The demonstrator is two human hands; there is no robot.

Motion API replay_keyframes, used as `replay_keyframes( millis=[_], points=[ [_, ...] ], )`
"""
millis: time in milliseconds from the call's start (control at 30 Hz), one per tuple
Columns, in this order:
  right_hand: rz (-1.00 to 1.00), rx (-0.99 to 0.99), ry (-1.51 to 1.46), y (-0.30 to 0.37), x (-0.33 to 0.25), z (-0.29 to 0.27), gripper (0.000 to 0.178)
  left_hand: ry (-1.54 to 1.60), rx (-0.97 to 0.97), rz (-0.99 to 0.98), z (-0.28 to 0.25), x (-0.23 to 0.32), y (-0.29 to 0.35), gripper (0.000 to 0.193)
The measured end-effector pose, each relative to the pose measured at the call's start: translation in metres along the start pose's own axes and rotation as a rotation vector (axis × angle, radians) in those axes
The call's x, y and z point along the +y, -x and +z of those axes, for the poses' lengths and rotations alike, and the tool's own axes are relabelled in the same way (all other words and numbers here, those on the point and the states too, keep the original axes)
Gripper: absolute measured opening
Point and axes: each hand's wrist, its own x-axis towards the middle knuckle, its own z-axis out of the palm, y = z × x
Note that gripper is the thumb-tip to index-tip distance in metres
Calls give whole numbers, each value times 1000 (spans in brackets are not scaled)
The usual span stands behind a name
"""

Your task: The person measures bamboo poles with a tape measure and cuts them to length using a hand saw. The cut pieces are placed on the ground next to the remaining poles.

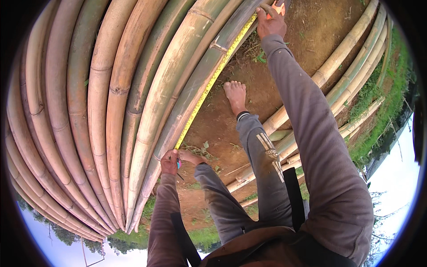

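A yellow measuring tape is stretched along the side of a dark greenish bamboo pole. At its near end, my left hand is closed against the pole, with a small blue and pink piece and a dark cord showing beside the fingers; this looks like the tape measure's case. My right hand reaches to the far end of the tape, its fingers closed round an orange object. Only part of that object shows, so its kind is unclear.
Several bamboo poles lie side by side on the left. More poles lie on the right, next to grass. Between them is brown soil, where my bare foot stands; the other foot is by my left hand.
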Motion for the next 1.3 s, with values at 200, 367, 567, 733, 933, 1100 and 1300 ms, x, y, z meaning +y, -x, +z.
replay_keyframes(
  millis=[200, 367, 567, 733, 933, 1100, 1300],
  points=[
    [-21, 30, -97, 2, -1, 3, 28, -14, 12, 67, 12, -2, -9, 35],
    [3, 31, -129, -3, -1, 5, 26, 15, -1, 49, 12, -6, -14, 37],
    [99, 9, -169, -9, 5, 8, 24, -46, 23, 59, 13, -4, -14, 37],
    [108, 10, -336, -16, 20, 18, 27, -63, 46, 93, 14, -15, -14, 37],
    [69, 12, -291, -29, 27, 13, 23, -49, 162, 116, 1, 11, 2, 32],
    [3, -17, -398, -36, 34, 23, 24, -71, 187, 159, -18, -25, 14, 32],
    [132, -163, -408, -54, 30, 6, 24, -59, 321, 145, -38, -41, 36, 27]
  ],
)
